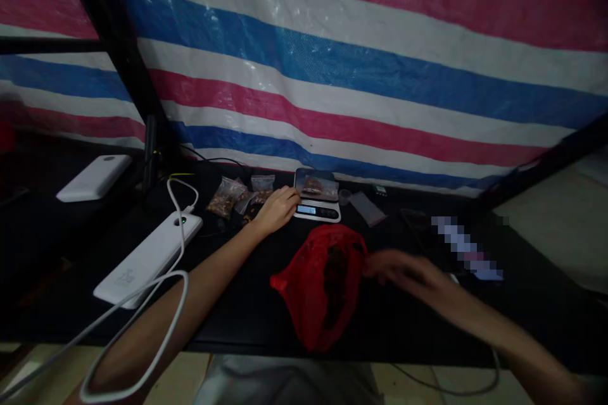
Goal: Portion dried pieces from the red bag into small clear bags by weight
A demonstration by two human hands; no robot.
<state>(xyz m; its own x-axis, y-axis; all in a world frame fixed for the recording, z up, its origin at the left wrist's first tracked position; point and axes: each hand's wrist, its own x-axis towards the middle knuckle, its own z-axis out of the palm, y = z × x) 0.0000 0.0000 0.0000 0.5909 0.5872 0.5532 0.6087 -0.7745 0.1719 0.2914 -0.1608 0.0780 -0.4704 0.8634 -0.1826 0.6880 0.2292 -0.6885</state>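
My left hand [278, 207] rests on the black table beside a small digital scale [317, 210], fingers curled near its left edge; whether it holds anything I cannot tell. A clear packet of brown bits [317, 186] lies on the scale's platform. My right hand [403, 272] is blurred, fingers apart, at the right edge of an open red plastic bag [313, 291] with dark brown contents. Two filled clear packets [228, 196] lie left of my left hand.
A white power bank [142, 259] with a white cable [156, 304] lies at the left, another white power bank [94, 177] farther back. An empty clear packet [368, 207] lies right of the scale. A striped tarp [361, 63] hangs behind the black table [247, 310].
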